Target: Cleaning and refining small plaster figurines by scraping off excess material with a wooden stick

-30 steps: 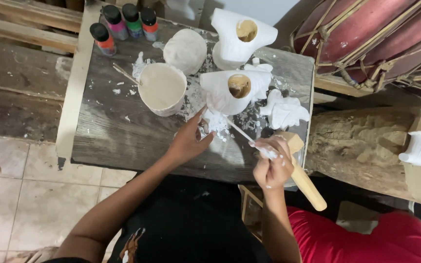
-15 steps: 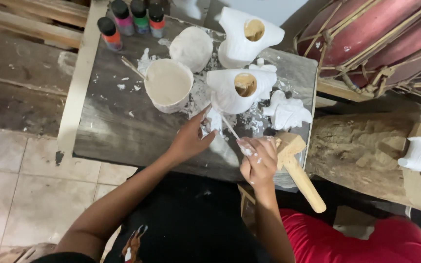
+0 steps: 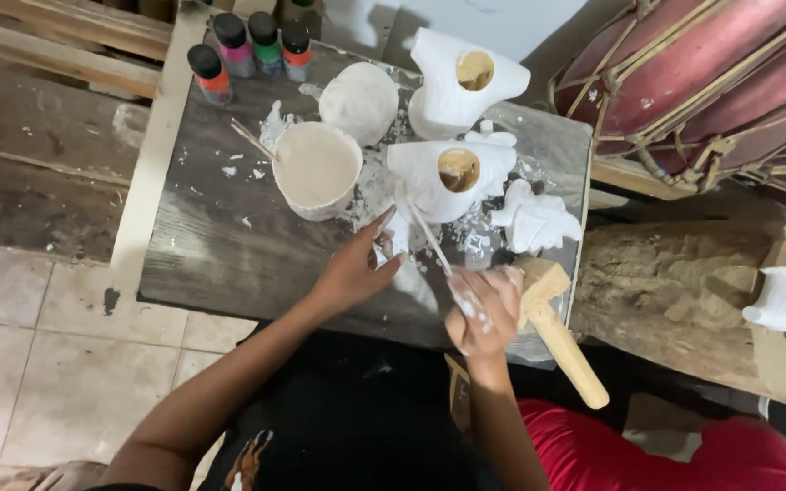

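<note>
A dark, weathered wooden table (image 3: 229,245) dusted with white plaster crumbs stands on a pale tiled floor (image 3: 38,364), with red drums (image 3: 684,73) cut off at the far right edge and a rough log (image 3: 657,282) beside the table. Four small paint bottles (image 3: 247,45) sit at the far left corner, partly cropped by the top of the view. The near left part of the tabletop is bare wood; the far right is crowded with white plaster casts.

The left hand (image 3: 352,268) rests on the table with fingers spread, its fingertips touching the near base of a white plaster figure (image 3: 448,177); what lies under them is hard to make out. The right hand (image 3: 484,305) is closed around a thin stick tool (image 3: 429,238) whose tip reaches that figure; the grip itself is hidden by the knuckles. A wooden mallet (image 3: 557,332) lies just right of it, handle overhanging the near edge. A plaster-filled cup (image 3: 317,168) stands left of the figure.
</note>
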